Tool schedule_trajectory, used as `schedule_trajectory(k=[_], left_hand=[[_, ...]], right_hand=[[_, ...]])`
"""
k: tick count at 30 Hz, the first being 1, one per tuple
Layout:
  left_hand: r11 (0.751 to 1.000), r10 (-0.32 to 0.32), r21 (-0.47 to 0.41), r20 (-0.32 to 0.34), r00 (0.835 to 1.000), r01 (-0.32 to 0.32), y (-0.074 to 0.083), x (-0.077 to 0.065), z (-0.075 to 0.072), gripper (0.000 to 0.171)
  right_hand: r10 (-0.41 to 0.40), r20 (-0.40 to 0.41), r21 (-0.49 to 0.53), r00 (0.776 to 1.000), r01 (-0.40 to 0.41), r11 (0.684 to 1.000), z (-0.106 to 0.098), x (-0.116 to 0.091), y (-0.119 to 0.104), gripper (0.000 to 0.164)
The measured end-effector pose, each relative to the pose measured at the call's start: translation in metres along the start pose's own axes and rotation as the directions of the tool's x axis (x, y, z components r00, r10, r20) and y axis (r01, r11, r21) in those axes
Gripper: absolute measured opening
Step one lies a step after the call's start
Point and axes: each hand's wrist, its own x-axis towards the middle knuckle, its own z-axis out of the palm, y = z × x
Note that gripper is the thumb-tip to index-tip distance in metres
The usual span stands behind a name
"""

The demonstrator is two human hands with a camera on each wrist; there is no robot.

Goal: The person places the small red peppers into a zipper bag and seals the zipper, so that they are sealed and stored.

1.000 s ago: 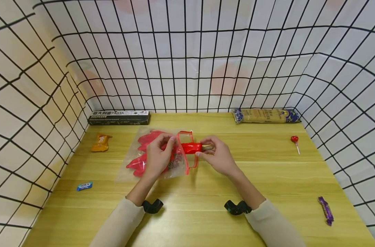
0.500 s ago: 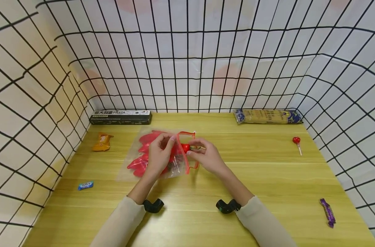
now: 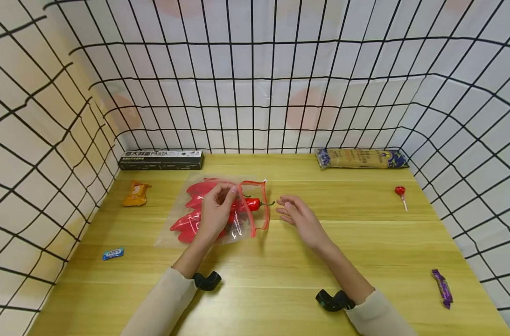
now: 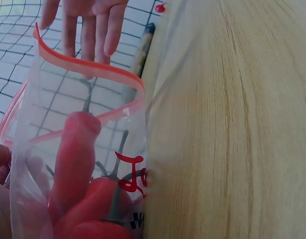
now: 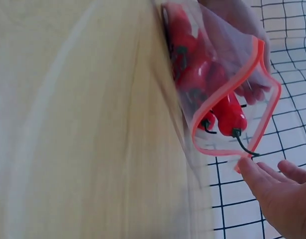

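Note:
A clear zip bag [image 3: 238,228] with a red zip rim stands tilted at mid-table, its mouth gaping to the right. My left hand [image 3: 216,205] pinches the bag's upper side near the mouth. Several red chili peppers [image 3: 186,220] lie inside. One pepper [image 3: 253,204] has its top in the mouth, its green stem sticking out past the rim; the right wrist view shows this pepper [image 5: 230,114] within the opening. My right hand [image 3: 302,220] is just right of that stem, fingers loosely extended and holding nothing. In the left wrist view, the right hand [image 4: 93,25] appears beyond the rim.
A black pasta box [image 3: 160,160] and a yellow-and-blue noodle packet [image 3: 361,158] lie along the back. Left are an orange wrapped snack [image 3: 136,194] and a blue candy [image 3: 113,253]; right, a red lollipop [image 3: 401,192] and a purple candy [image 3: 442,288]. Black wire mesh [image 3: 255,93] encloses the table.
My right hand slid a pepper leftward into the bag's mouth, let go of its stem and drew back to the right. The left hand stays pinching the bag.

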Motion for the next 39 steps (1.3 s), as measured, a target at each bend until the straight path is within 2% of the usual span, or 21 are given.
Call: schedule_trajectory(k=[10, 15, 19, 21, 23, 25, 27, 30, 34, 39], left_hand=[[1.0, 0.012, -0.003, 0.003, 1.0, -0.012, 0.001, -0.001, -0.001, 0.027], [1.0, 0.03, 0.001, -0.008, 1.0, -0.03, 0.005, -0.001, 0.0, 0.029], [0.998, 0.055, -0.03, -0.006, 0.998, -0.055, 0.009, -0.001, 0.0, 0.03], [0.997, 0.061, -0.045, -0.005, 0.998, -0.061, 0.01, -0.001, 0.0, 0.03], [0.997, 0.058, -0.044, -0.008, 0.998, -0.058, 0.011, -0.001, -0.001, 0.03], [0.998, 0.047, -0.033, -0.016, 0.999, -0.047, 0.011, -0.001, -0.001, 0.029], [0.999, 0.034, -0.02, -0.023, 0.999, -0.035, 0.011, -0.002, -0.001, 0.029], [1.0, 0.025, -0.013, -0.032, 0.999, -0.025, 0.011, -0.001, -0.001, 0.028], [0.999, 0.03, -0.028, -0.045, 0.999, -0.031, 0.012, 0.001, -0.001, 0.026], [0.999, 0.027, -0.032, -0.047, 0.999, -0.029, 0.019, 0.0, -0.001, 0.024]], right_hand=[[-0.111, 0.094, 0.033, 0.989, 0.108, 0.994, 0.016, -0.002, -0.002, 0.054], [-0.104, 0.157, 0.061, 0.982, 0.096, 0.994, 0.033, 0.006, -0.006, 0.059], [-0.085, 0.204, 0.069, 0.975, 0.072, 0.995, 0.046, 0.016, -0.005, 0.061], [-0.074, 0.187, 0.056, 0.98, 0.064, 0.996, 0.048, 0.02, -0.003, 0.062], [-0.054, 0.117, 0.042, 0.992, 0.049, 0.998, 0.048, 0.024, 0.001, 0.059], [-0.03, 0.01, -0.023, 1.0, 0.03, 0.999, 0.043, 0.027, 0.007, 0.052], [-0.01, -0.093, -0.123, 0.996, -0.001, 0.992, 0.037, 0.03, 0.014, 0.044], [0.03, -0.175, -0.294, 0.984, -0.082, 0.952, 0.029, 0.034, 0.024, 0.038], [0.079, -0.156, -0.41, 0.985, -0.137, 0.902, 0.023, 0.038, 0.034, 0.037], [0.072, -0.067, -0.49, 0.995, -0.095, 0.866, 0.022, 0.042, 0.037, 0.019]])
